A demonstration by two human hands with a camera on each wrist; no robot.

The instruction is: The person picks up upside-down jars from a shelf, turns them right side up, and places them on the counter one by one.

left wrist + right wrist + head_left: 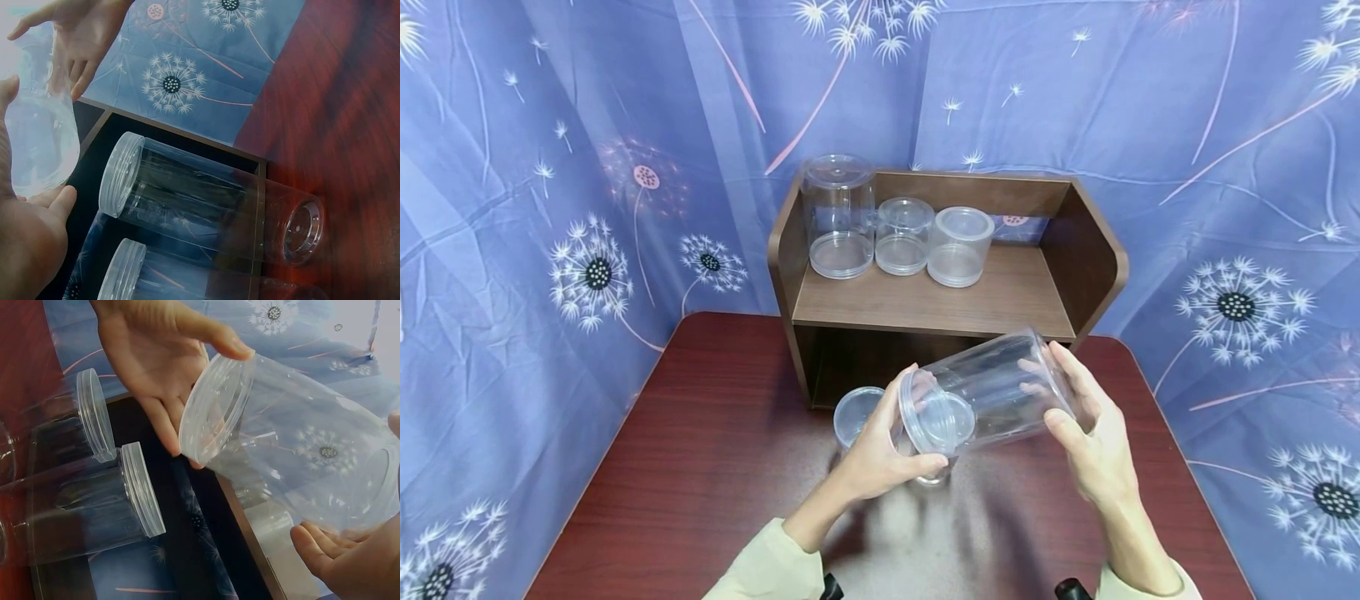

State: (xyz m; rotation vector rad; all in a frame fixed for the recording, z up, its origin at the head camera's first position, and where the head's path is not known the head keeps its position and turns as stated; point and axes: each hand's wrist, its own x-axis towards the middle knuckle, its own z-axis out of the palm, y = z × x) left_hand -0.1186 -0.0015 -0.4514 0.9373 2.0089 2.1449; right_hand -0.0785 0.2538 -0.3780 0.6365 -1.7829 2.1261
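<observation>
A large clear plastic jar [1000, 387] is held tilted above the table, its lidded end to the left and its base up to the right. My left hand [876, 458] grips the lid end, thumb at the front and fingers behind. Around the base end curls my right hand [1097, 450], thumb below and fingers on the far side. Two tall lidded jars stand on the table beneath: one jar [187, 194] shows nearly whole in the left wrist view, while the other jar [181, 275] is cut off. In the head view, my left hand and the held jar partly cover them.
Behind, a brown two-tier shelf [925, 304] stands on the dark red table [715, 467]. Its upper board carries a big clear jar [841, 217] and two smaller jars, one middle jar [904, 237] and one frosted jar [961, 246]. A blue dandelion-print curtain [1015, 100] surrounds the table.
</observation>
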